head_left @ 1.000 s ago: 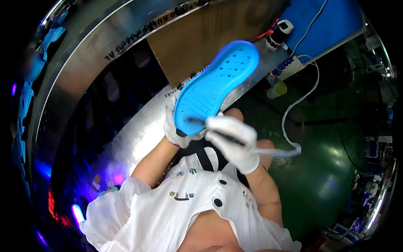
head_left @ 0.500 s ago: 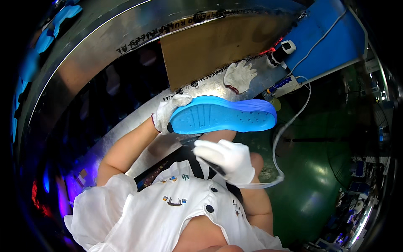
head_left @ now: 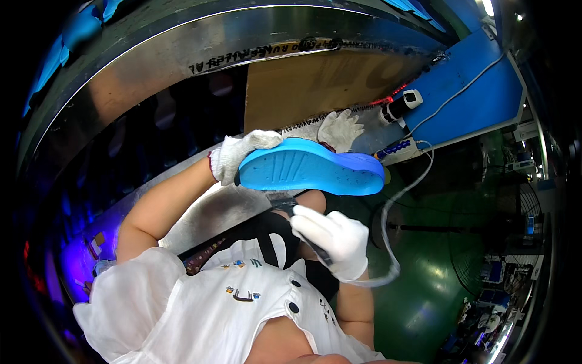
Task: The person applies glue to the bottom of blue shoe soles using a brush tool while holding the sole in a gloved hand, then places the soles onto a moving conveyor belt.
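Note:
My left hand (head_left: 233, 155), in a white knit glove, is closed on the toe end of a blue shoe sole (head_left: 303, 168). The sole fades to violet at its right end and is held tilted above the metal bench edge, ribs and small dimples showing. Below it is my right hand (head_left: 335, 239), also in a white glove, wrapped round a slim dark tool (head_left: 319, 252). A dark, blurred tip sticks out past the fingers, close under the sole but apparently apart from it. From behind this hand runs a translucent hose (head_left: 394, 267).
Beyond the sole lie a loose white glove (head_left: 341, 130) and a brown cardboard sheet (head_left: 315, 82). A black-and-white device (head_left: 402, 106) stands by a blue panel (head_left: 461, 100). Dark sole shapes (head_left: 163, 109) lie at the left. A floor fan (head_left: 527, 209) stands right.
My view has shifted a little. The sole has tilted and sits slightly further left and lower in view, still in my left hand. My right hand keeps its grip on the tool below it.

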Available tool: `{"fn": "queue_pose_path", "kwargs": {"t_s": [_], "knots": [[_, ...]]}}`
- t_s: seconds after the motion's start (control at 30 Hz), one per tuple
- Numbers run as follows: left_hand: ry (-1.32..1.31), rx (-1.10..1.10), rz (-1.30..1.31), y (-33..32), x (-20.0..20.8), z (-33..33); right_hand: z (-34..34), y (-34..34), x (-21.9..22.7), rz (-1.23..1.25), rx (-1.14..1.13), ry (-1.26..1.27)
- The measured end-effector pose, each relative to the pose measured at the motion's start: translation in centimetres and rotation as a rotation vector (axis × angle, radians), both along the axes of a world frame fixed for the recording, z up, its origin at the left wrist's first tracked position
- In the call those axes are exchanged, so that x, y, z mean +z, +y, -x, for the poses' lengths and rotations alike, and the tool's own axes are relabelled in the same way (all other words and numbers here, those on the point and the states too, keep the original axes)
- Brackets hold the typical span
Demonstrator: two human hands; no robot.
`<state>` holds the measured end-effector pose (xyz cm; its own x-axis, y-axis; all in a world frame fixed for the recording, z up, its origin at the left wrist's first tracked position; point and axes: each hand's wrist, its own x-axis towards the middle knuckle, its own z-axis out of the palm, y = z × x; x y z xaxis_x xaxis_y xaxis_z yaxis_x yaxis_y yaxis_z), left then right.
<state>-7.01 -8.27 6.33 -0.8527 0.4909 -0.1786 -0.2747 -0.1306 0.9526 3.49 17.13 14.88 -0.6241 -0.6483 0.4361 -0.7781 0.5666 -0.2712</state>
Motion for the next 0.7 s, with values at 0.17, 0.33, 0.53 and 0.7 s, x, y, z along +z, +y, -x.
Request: {"fn": "queue_pose_path", "kwargs": {"t_s": [0.17, 0.33, 0.53, 0.7], "knots": [[-0.325, -0.111, -0.144, -0.2, 4.1, -0.4, 1.2, 1.3, -0.1, -0.006, -0.056, 0.067], [-0.270, -0.042, -0.203, -0.7, 3.8, -0.6, 2.3, 2.6, -0.9, 0.115, -0.080, 0.156], [-0.265, -0.074, -0.343, -1.6, 0.8, 0.3, 3.3, 2.7, -1.3, 0.274, -0.131, 0.133], [-0.255, -0.190, -0.760, -1.8, 5.4, -2.3, 1.4, 2.3, -0.6, 0.501, 0.068, -0.086]]}}
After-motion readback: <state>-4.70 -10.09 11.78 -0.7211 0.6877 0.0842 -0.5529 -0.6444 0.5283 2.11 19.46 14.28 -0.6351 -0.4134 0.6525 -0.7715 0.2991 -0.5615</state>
